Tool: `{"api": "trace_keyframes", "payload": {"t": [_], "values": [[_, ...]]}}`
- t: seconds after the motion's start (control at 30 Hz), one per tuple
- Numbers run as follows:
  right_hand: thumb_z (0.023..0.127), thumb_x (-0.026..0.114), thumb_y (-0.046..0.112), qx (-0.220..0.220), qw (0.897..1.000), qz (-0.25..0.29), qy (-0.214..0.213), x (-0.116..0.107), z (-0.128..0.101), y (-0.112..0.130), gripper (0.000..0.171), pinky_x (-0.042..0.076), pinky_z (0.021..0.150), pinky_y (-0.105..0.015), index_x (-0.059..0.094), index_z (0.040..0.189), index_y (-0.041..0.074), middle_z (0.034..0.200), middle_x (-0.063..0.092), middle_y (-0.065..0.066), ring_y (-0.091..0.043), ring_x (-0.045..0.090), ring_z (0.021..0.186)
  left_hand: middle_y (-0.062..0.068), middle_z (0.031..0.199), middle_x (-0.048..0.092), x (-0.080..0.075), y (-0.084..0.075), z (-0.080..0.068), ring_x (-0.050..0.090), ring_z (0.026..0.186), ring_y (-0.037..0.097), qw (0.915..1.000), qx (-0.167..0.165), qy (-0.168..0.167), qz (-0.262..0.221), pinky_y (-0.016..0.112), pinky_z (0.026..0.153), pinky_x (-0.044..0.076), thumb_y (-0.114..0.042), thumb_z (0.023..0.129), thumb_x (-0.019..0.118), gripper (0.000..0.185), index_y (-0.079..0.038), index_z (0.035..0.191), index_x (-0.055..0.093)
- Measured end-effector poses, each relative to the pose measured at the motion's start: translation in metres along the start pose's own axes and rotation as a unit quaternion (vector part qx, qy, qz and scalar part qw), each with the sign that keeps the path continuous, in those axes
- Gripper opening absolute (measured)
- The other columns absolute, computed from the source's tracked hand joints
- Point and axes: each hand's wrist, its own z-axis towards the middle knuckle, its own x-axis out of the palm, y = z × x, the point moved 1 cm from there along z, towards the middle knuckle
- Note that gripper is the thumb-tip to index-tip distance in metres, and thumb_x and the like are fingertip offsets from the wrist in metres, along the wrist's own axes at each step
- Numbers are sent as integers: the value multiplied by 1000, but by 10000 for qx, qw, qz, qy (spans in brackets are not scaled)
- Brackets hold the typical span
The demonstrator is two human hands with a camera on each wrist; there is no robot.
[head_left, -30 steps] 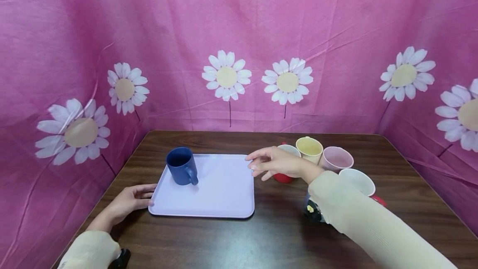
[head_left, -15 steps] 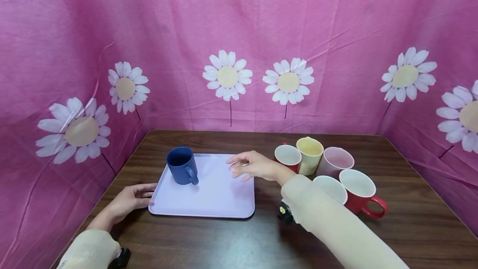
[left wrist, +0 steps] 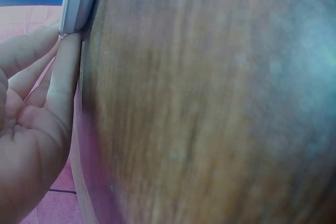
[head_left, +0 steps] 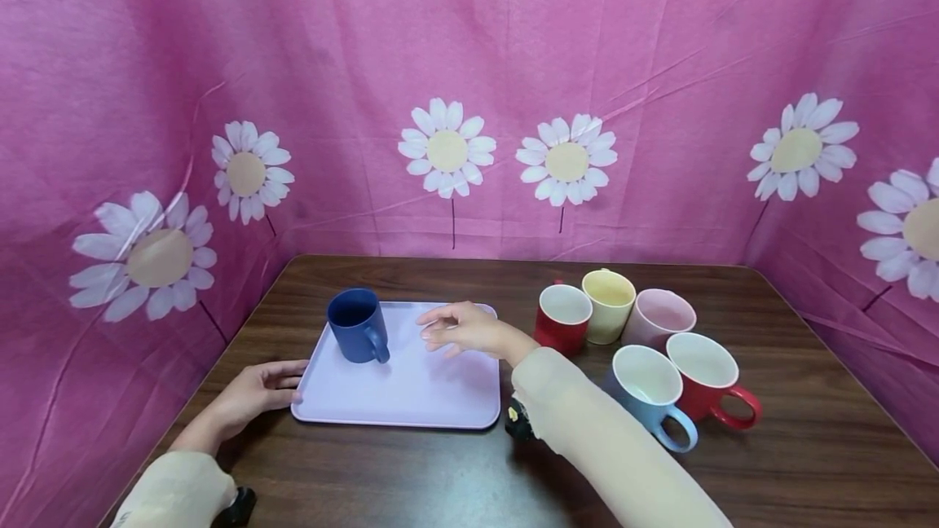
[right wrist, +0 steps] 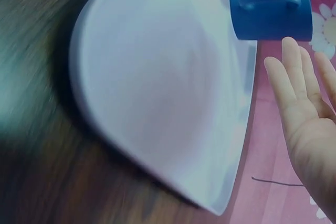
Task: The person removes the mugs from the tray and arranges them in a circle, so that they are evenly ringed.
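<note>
A dark blue mug [head_left: 357,326] stands upright on the back left part of a pale lilac tray [head_left: 411,398], its handle turned to the front right. My left hand [head_left: 245,402] rests at the tray's left edge. In the left wrist view, the thumb and fingers [left wrist: 65,72] are fairly straight and touch the tray rim [left wrist: 79,3]. My right hand [head_left: 465,328] is over the right half of the tray, holding nothing. Its fingers [right wrist: 294,66] are loosely extended toward the blue mug [right wrist: 270,17], apart from it.
Right of the tray stand a red mug [head_left: 561,332], a yellow mug [head_left: 605,316], a pink mug [head_left: 656,324], a light blue mug [head_left: 649,389] and another red mug [head_left: 700,389]. They sit close together on the wooden table [head_left: 411,479]. A pink flowered cloth [head_left: 506,39] hangs behind.
My right hand has moved left from beside the red mug to above the tray, nearer the dark blue mug. The light blue mug is now uncovered. My left hand has stayed still.
</note>
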Motion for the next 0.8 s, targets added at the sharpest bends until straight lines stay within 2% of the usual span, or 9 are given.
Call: {"api": "trace_keyframes", "payload": {"t": [0.3,0.47,0.8], "values": [[92,64,15,-136,9992,280,-256,18,23,-4,38,50,86,-48,58,126,-1,120,60,-23,-24,65,98,34,125,51,0,-1,0,61,101,12,10000,53,18,-52,26,79,52,-3,82,73,63,19,132,40],[93,63,15,-63,9989,341,-308,28,32,-1,40,49,87,-48,56,128,-4,124,59,-21,-27,64,102,35,125,51,-1,0,0,61,100,9,9999,113,64,-111,26,79,52,-3,82,73,64,20,132,40],[90,67,20,212,9984,234,-478,38,44,-5,33,52,83,-43,64,119,4,111,67,-9,-26,65,99,33,127,51,-1,0,1,61,103,14,10000,39,26,-73,27,80,52,-4,83,73,64,18,133,41]]}}
